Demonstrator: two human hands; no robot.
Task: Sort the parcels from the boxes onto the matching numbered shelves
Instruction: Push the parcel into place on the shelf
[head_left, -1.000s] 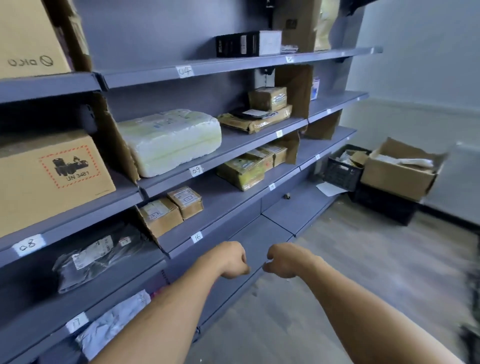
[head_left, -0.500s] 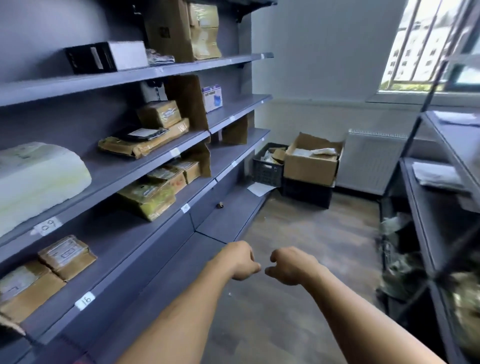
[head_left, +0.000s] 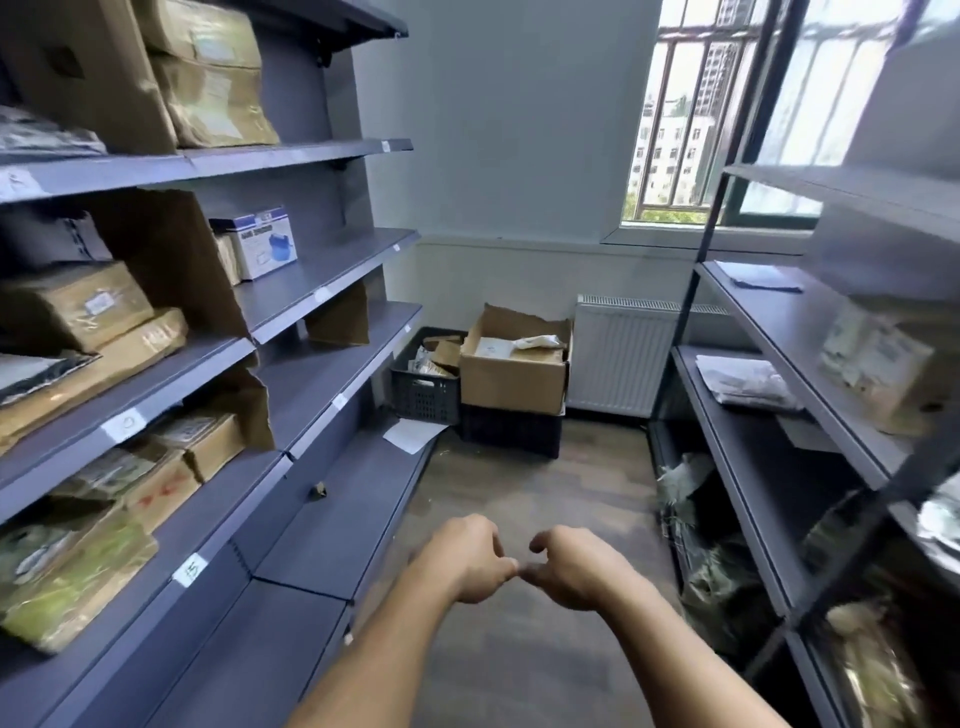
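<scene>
1. The parcels left to sort are at the far end of the aisle. An open cardboard box (head_left: 511, 371) sits on top of a dark crate (head_left: 511, 436), with a black crate (head_left: 425, 387) just beside it on the left. Both have packets piled inside.
2. The person's left hand (head_left: 470, 558) and right hand (head_left: 574, 571) are held out low over the floor, well short of those boxes. Both have their fingers curled in with nothing in them, and the fingertips nearly meet in the middle.
3. So it looks like a gap between parcels, and the next job is probably fetching one from the box.
4. Biggest risk, I'd say, is a mis-sort. The shelf tags are small and handwritten, so a quick glance could send a parcel to the wrong number.
5. The cardboard box has torn flaps and only rests on the crate, so a hard tug could tip it.
6. A white sheet (head_left: 413, 434) hangs off the lowest left shelf (head_left: 363, 499) and would be easy to kick.
7. Readable writing is pretty thin. One tag (head_left: 189, 570) looks like "15", while another tag (head_left: 124, 423) is too blurred.
8. The blue-and-white carton (head_left: 260, 241) has print on it, but it can't be made out.
</scene>
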